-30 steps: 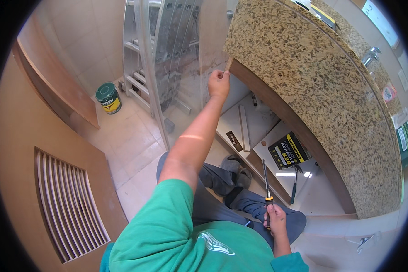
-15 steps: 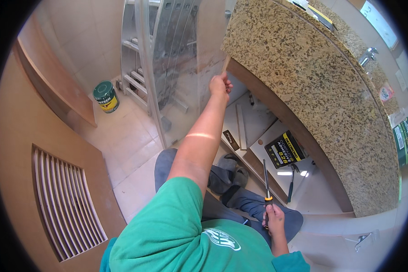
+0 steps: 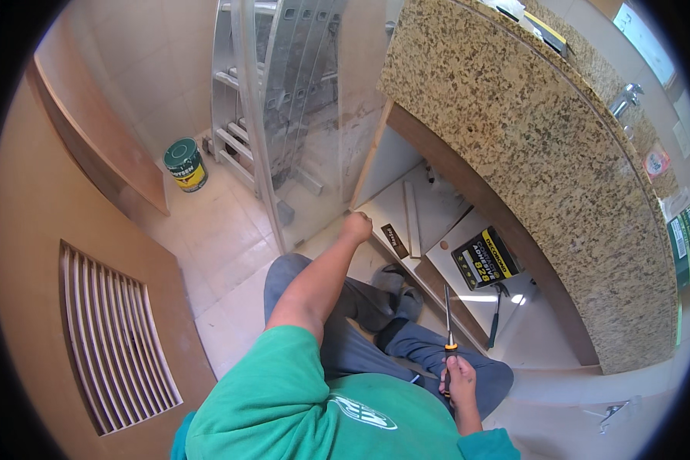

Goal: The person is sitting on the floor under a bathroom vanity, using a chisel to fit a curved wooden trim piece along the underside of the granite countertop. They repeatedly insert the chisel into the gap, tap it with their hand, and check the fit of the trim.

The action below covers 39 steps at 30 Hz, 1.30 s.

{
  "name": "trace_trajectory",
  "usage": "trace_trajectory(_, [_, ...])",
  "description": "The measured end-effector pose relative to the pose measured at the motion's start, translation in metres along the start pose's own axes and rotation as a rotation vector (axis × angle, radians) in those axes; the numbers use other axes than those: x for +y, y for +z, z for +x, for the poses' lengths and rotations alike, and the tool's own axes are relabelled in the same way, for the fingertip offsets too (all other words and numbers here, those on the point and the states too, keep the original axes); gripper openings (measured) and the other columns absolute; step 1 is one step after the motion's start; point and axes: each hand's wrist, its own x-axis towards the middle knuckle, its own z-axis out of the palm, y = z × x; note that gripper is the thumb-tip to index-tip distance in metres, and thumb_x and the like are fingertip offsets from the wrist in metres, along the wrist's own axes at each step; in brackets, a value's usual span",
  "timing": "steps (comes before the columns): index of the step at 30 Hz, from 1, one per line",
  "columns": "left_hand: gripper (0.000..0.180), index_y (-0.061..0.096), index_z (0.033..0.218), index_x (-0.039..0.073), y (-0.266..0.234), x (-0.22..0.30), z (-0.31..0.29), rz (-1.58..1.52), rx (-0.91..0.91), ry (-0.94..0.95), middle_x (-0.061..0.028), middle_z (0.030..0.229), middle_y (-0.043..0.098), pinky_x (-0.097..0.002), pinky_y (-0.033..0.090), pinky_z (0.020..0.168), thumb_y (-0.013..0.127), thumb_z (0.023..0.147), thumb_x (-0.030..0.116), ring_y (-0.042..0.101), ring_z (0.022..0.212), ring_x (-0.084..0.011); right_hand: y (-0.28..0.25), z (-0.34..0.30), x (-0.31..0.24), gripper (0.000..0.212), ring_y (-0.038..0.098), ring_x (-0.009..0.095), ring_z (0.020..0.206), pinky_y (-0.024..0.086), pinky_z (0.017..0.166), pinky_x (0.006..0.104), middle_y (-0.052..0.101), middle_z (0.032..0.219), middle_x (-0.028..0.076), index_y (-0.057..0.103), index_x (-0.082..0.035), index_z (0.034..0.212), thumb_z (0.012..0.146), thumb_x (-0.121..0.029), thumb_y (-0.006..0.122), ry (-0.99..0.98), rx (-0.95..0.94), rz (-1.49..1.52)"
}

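My right hand (image 3: pixel 460 379) is closed round the black and orange handle of a screwdriver (image 3: pixel 448 314), whose long metal shaft points up and away from me. My left arm reaches forward, and my left hand (image 3: pixel 356 227) is curled at the bottom of the pale front edge of the cabinet's side panel (image 3: pixel 370 157). Its fingertips are mostly hidden, so what they grip, if anything, does not show. Inside the open cabinet, beyond the screwdriver, stand a black and yellow adhesive tin (image 3: pixel 484 259) and a hammer (image 3: pixel 497 316). A small dark brown box (image 3: pixel 394 241) and a pale strip (image 3: pixel 412 218) lie there too.
A speckled granite counter (image 3: pixel 514 146) overhangs the cabinet. A clear glass panel (image 3: pixel 303 153) rises left of it, with an aluminium ladder (image 3: pixel 234 138) behind. On the tiled floor stands a green paint bucket (image 3: pixel 185 165). A louvred wooden door (image 3: pixel 119 307) is at my left.
My left hand has slid down toward me along the side panel's front edge, from near the counter's corner to the bottom. My right hand still holds the screwdriver, nearly unmoved.
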Motion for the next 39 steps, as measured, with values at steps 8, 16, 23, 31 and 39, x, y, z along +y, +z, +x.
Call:
trace_trajectory(8, [0.042,0.065,0.129,0.002,-0.036,0.073,0.0,-0.745,-0.066,0.032,-0.009,0.117,0.073,-0.0409,0.053,0.091,0.061,0.1,0.033,0.069,0.105,-0.023,0.001,0.007,0.009,0.04,0.051,0.011,0.045,0.041,0.042,0.0251,0.056,0.066,0.004,0.063,-0.001,0.104,0.103,-0.041,0.061,0.068,-0.002,0.105])
trace_trajectory(16, [0.06,0.032,0.155,0.002,-0.115,0.193,0.002,-1.686,-0.21,0.109,-0.0147,0.157,0.04,-0.0513,0.036,0.115,0.053,0.104,0.025,0.039,0.143,-0.0318,0.001,0.007,0.012,0.039,0.051,0.011,0.045,0.041,0.042,0.0255,0.056,0.067,0.004,0.064,-0.002,0.103,0.103,-0.041,0.061,0.061,0.014,0.1])
trace_trajectory(23, [0.06,0.029,0.155,0.0,-0.117,0.211,0.006,-1.767,-0.197,0.107,-0.012,0.162,0.029,-0.0562,0.028,0.121,0.051,0.103,0.021,0.025,0.151,-0.0339,-0.004,0.008,0.021,0.04,0.052,0.01,0.046,0.039,0.042,0.0246,0.055,0.065,0.002,0.064,-0.003,0.102,0.102,-0.043,0.062,0.06,0.012,0.064])
trace_trajectory(31, [0.043,0.043,0.14,0.0,-0.124,0.213,-0.007,-1.706,-0.133,0.097,-0.0123,0.15,0.039,-0.0578,0.034,0.116,0.051,0.103,0.021,0.035,0.143,-0.0362,-0.001,0.006,0.024,0.041,0.051,0.008,0.046,0.039,0.041,0.0232,0.055,0.067,0.0,0.065,-0.004,0.105,0.102,-0.045,0.061,0.069,0.027,0.105])
trace_trajectory(39, [0.042,0.042,0.14,-0.003,-0.112,0.21,-0.014,-1.64,-0.244,0.084,-0.0147,0.143,0.045,-0.0572,0.035,0.117,0.052,0.103,0.017,0.04,0.14,-0.0368,-0.002,0.01,0.023,0.042,0.052,0.008,0.046,0.04,0.042,0.0233,0.056,0.067,0.001,0.065,-0.003,0.105,0.102,-0.045,0.062,0.066,0.01,0.118])
